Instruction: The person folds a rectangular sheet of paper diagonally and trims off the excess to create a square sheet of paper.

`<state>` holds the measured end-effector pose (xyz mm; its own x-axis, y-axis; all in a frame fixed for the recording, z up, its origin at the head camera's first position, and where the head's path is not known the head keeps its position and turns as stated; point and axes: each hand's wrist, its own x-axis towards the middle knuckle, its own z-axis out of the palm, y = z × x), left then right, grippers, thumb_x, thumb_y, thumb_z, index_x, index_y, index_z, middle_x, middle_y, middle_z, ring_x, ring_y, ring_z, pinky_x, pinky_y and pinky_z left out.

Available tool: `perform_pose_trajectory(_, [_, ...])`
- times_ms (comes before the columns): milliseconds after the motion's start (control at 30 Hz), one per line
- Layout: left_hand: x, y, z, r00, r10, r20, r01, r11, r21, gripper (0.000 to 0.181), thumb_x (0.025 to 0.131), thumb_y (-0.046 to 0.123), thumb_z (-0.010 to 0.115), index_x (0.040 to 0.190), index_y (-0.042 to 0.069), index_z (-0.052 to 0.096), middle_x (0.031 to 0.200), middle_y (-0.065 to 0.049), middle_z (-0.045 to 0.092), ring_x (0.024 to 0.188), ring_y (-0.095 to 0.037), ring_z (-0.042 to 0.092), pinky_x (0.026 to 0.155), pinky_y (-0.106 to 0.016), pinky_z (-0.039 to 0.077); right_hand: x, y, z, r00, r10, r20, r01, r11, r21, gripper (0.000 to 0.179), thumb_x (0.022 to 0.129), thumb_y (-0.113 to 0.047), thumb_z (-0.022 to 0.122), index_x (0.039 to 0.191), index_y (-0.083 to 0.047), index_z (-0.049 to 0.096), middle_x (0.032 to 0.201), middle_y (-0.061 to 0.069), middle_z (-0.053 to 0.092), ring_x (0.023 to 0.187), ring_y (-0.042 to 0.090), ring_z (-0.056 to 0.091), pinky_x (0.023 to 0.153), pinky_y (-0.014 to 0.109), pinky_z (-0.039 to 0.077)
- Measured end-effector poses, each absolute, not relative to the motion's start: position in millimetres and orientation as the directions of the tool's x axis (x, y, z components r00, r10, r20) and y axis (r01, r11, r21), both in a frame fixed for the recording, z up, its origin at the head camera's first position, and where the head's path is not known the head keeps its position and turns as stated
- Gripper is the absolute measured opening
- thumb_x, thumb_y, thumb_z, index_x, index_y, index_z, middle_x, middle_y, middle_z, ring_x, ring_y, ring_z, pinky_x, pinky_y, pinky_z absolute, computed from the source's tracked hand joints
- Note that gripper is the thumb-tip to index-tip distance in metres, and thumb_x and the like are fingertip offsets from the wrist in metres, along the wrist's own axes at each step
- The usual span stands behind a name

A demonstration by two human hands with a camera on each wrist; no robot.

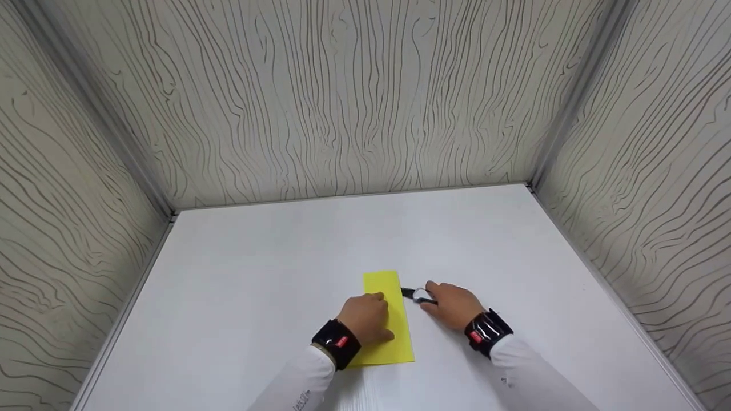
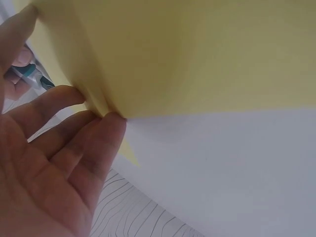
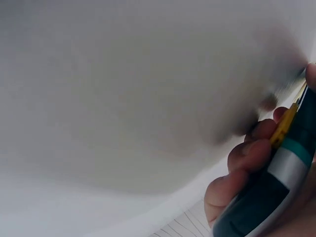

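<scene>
A narrow piece of yellow paper [image 1: 401,328] lies lengthwise on the white table. It seems folded, with a second layer showing at its lower left. My left hand [image 1: 364,319] rests on it, fingertips pressing near the top and thumb lower down; the left wrist view shows these fingers [image 2: 101,148] touching the paper [image 2: 197,59]. To the right, my right hand [image 1: 455,305] grips a dark green and grey hand tool [image 3: 266,197] with a yellow part. Its black end [image 1: 407,293] is at the paper's right edge. The palm hides much of the tool, and its exact kind is unclear.
A white tabletop [image 1: 257,268] surrounds the paper. Wood-grain patterned panels [image 1: 342,103] stand at the back and both sides, joined by grey metal posts [image 1: 571,103]. Both wrists wear black bands [image 1: 488,332].
</scene>
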<state>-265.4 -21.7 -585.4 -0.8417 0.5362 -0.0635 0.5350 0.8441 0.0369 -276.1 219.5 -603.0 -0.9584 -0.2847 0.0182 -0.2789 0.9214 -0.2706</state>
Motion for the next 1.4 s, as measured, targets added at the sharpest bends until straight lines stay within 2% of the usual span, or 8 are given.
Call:
perform_pose_trajectory(267, [-267,-21,-587,-0.844,0.532,-0.064,0.531,0.846,0.039,0.049,0.086,0.053,0.085,0.103,0.007,0.081,0.130,-0.009,0.077,0.107,-0.025,0.077,0.093,-0.040,0.064,-280,217,-601,-0.957,-0.291,0.023,-0.284,0.913,-0.292,0.023,0.102,-0.032,0.077,0.107,-0.014,0.063,0.077,-0.001,0.056,0.070,0.018,0.051,0.066,0.041,0.049])
perform_pose_trajectory(500, [-266,-22,-589,-0.841,0.539,-0.047,0.537,0.842,0.045,0.048,0.086,0.053,0.086,0.102,0.007,0.081,0.129,-0.010,0.078,0.106,-0.027,0.078,0.093,-0.041,0.065,-281,219,-602,-0.966,-0.257,0.020,-0.251,0.920,-0.301,0.022,0.101,-0.032,0.078,0.102,-0.017,0.062,0.076,-0.002,0.054,0.069,0.017,0.049,0.065,0.039,0.045])
perform_pose_trajectory(800, [-265,-22,-585,-0.848,0.527,-0.053,0.525,0.850,0.050,0.050,0.086,0.053,0.086,0.105,0.007,0.082,0.131,-0.009,0.077,0.107,-0.027,0.078,0.094,-0.041,0.064,-283,218,-599,-0.965,-0.263,0.015,-0.255,0.916,-0.310,0.022,0.101,-0.033,0.077,0.105,-0.015,0.064,0.077,-0.001,0.057,0.070,0.017,0.051,0.066,0.040,0.049])
perform_pose_trajectory(967, [-264,-22,-585,-0.845,0.532,-0.051,0.529,0.846,0.065,0.047,0.085,0.052,0.087,0.100,0.008,0.080,0.117,-0.006,0.077,0.093,-0.023,0.076,0.086,-0.040,0.065,-285,220,-603,-0.963,-0.266,0.034,-0.264,0.919,-0.291,0.024,0.101,-0.033,0.077,0.106,-0.014,0.063,0.076,-0.001,0.054,0.069,0.017,0.048,0.063,0.038,0.044])
perform_pose_trajectory(1133, [-266,-23,-587,-0.841,0.539,-0.040,0.535,0.841,0.076,0.045,0.083,0.051,0.087,0.094,0.009,0.078,0.108,-0.004,0.074,0.081,-0.021,0.069,0.079,-0.040,0.063,-288,217,-605,-0.964,-0.264,0.036,-0.263,0.919,-0.293,0.024,0.101,-0.033,0.077,0.107,-0.014,0.064,0.075,0.000,0.054,0.068,0.018,0.049,0.063,0.039,0.045])
perform_pose_trajectory(1267, [-267,-23,-587,-0.846,0.531,-0.046,0.526,0.846,0.086,0.046,0.084,0.051,0.087,0.097,0.008,0.078,0.113,-0.006,0.077,0.087,-0.022,0.071,0.084,-0.040,0.063,-288,216,-605,-0.967,-0.254,0.032,-0.251,0.921,-0.298,0.024,0.101,-0.032,0.077,0.107,-0.013,0.065,0.076,0.000,0.055,0.068,0.018,0.050,0.063,0.040,0.046])
perform_pose_trajectory(1400, [-265,-20,-586,-0.861,0.508,-0.030,0.504,0.859,0.089,0.046,0.090,0.051,0.082,0.100,0.007,0.079,0.108,-0.007,0.078,0.086,-0.021,0.069,0.084,-0.038,0.063,-288,216,-607,-0.967,-0.255,0.029,-0.252,0.921,-0.296,0.024,0.101,-0.033,0.078,0.108,-0.014,0.065,0.076,0.000,0.054,0.068,0.018,0.050,0.063,0.040,0.047])
